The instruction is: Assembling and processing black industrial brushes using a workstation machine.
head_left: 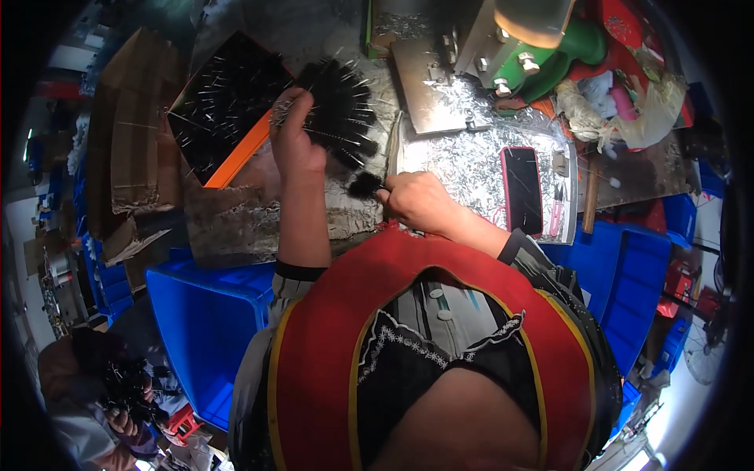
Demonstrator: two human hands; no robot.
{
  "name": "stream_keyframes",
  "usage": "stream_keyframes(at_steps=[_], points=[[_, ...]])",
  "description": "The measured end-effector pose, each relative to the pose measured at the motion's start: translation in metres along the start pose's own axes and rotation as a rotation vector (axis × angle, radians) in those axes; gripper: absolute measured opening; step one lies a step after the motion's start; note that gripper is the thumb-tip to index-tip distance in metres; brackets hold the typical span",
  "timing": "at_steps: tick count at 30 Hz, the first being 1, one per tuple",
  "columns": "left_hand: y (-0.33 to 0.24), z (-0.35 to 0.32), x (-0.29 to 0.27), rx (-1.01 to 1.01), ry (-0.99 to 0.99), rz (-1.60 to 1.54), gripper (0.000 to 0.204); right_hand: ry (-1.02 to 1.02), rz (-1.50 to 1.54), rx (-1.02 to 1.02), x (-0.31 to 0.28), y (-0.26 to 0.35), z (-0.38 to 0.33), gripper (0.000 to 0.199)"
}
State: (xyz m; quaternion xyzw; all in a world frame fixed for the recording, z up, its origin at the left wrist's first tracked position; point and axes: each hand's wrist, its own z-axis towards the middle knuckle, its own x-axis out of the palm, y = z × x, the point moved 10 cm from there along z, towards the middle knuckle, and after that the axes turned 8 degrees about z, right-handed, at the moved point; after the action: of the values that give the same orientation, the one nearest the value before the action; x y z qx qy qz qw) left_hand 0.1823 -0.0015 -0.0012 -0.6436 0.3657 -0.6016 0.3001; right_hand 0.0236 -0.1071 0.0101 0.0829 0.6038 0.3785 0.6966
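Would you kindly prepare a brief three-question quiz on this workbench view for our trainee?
1. What does the left hand hold?
2. True or false: the phone lies to the right of the orange-sided box.
3. Choose one: the fingertips of the right hand hold (a) the phone, (b) a dark bristly piece, (c) nothing.

Key: 1. A fanned bundle of black brushes. 2. True. 3. b.

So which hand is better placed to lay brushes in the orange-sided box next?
Probably the left hand: it's nearer the orange-sided box and holds several black brushes. The right hand, farther off, pinches a black bristle tuft.
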Motion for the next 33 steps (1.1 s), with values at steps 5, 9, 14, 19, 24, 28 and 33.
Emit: stream_keyframes(at_steps=[5, 9, 14, 19, 24, 28, 33], points=[[-0.061, -0.013, -0.031, 0.089, 0.029, -0.1, 0.017, -0.053, 0.107, -0.049, -0.015, 0.007, 0.006, 0.022], [-0.103, -0.029, -0.064, 0.146, 0.028, -0.203, 0.037, -0.27, 0.191, 0.064, -0.06, 0.001, 0.057, 0.023], [-0.118, -0.045, -0.065, 0.192, 0.13, -0.253, 0.041, -0.371, 0.282, 0.004, -0.065, 0.006, 0.15, 0.031], [-0.09, -0.049, -0.045, 0.019, 0.154, -0.276, 0.019, -0.241, 0.041, -0.067, -0.053, 0.014, 0.154, 0.03], [-0.045, -0.041, -0.018, -0.117, 0.222, -0.268, 0.018, -0.284, 0.655, 0.481, -0.095, -0.042, 0.025, 0.025], [-0.014, -0.04, 0.028, -0.258, 0.337, -0.261, 0.019, -0.614, 1.043, 0.583, -0.111, -0.116, -0.112, 0.019], [0.034, -0.048, 0.07, -0.536, 0.489, -0.234, 0.017, -0.906, -0.012, 0.923, -0.211, -0.133, -0.213, 0.043]])
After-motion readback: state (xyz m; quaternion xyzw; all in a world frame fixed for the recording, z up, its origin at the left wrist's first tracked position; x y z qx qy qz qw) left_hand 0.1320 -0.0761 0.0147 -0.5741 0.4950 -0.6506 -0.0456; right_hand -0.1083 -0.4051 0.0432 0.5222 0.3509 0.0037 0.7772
